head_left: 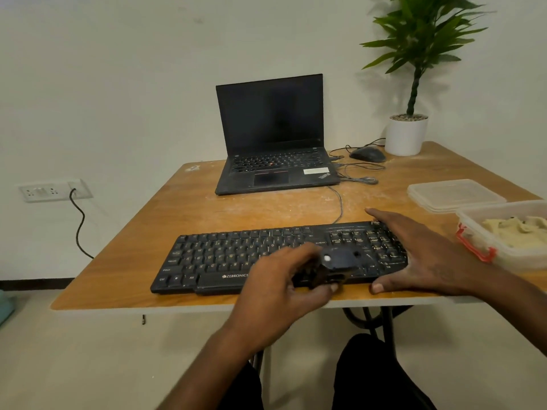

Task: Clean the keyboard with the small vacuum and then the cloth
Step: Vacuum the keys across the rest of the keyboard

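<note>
My left hand grips the small vacuum over the keyboard at the surface's near edge; my right hand, fingers spread, steadies its right end. Vacuuming seems underway; next, sweep along the key rows.

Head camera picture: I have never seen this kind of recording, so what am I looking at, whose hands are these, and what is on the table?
The single view comes from a camera worn on a person's head, looking down at their own bare hands. The left hand grips a small black vacuum over a black keyboard. The right hand rests spread on the keyboard's right end, thumb at its near edge. On the wooden table also sit an open laptop, a mouse, a potted plant and plastic containers.
</note>
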The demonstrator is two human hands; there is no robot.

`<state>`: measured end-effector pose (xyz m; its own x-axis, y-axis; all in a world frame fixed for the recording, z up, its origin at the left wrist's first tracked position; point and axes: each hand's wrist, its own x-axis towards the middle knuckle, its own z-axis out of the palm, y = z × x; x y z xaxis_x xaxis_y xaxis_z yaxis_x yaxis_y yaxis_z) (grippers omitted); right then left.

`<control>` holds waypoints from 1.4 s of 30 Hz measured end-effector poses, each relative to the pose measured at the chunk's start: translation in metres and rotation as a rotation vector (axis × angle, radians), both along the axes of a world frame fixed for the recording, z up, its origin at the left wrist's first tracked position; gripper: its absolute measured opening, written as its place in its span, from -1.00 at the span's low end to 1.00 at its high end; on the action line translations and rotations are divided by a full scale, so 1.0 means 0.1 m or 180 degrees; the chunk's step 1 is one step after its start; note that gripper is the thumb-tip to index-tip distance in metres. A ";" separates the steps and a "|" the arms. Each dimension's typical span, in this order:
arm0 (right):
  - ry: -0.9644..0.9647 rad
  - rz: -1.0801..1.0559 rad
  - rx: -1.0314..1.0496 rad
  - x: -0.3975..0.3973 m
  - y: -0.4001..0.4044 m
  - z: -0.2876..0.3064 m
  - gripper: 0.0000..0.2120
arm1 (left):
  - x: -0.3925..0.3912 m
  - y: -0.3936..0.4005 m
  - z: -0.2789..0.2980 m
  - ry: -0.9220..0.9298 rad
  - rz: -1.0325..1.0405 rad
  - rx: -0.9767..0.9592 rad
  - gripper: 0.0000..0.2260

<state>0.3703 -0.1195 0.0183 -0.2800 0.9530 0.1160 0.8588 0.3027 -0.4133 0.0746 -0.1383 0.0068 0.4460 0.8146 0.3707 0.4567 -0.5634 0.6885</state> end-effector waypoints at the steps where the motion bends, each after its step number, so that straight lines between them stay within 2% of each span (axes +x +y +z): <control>1: 0.0010 -0.0009 -0.0003 0.00 0.00 0.00 0.24 | 0.07 0.01 0.00 0.0017 -0.0039 0.0051 -0.69; 5: 0.0031 0.0008 -0.0007 0.00 0.01 0.00 0.21 | 0.06 0.03 0.00 -0.0086 -0.0033 -0.0009 -0.68; 9: 0.0021 -0.0047 -0.0068 0.00 0.02 0.00 0.22 | -0.33 0.00 0.00 -0.0263 0.0106 -0.0170 -0.71; 13: 0.0024 -0.0071 -0.0111 -0.02 -0.01 0.03 0.19 | -0.76 -0.08 0.04 -0.0448 0.0275 -0.0147 -0.65; 20: 0.0040 -0.0137 -0.0139 -0.06 -0.03 0.06 0.21 | -1.49 -0.14 0.08 -0.0465 0.0767 0.0171 -0.60; 26: 0.0045 -0.0166 -0.0220 -0.09 -0.03 0.09 0.22 | -1.93 -0.10 0.05 -0.0105 0.0841 0.0261 -0.64; 30: 0.0127 -0.0252 -0.0316 -0.09 -0.03 0.09 0.24 | -2.16 -0.10 0.00 -0.0151 0.1001 0.0414 -0.70; 42: -0.0117 -0.0331 -0.0309 -0.02 0.08 -0.03 0.31 | -1.67 0.06 -0.13 -0.0428 0.0386 0.0342 -0.64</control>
<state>0.3685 -0.1117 0.0151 -0.1814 0.9833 0.0134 0.8986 0.1713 -0.4039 -0.0919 -0.1325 -0.0059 0.2877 0.8120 0.5079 0.4338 -0.5833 0.6868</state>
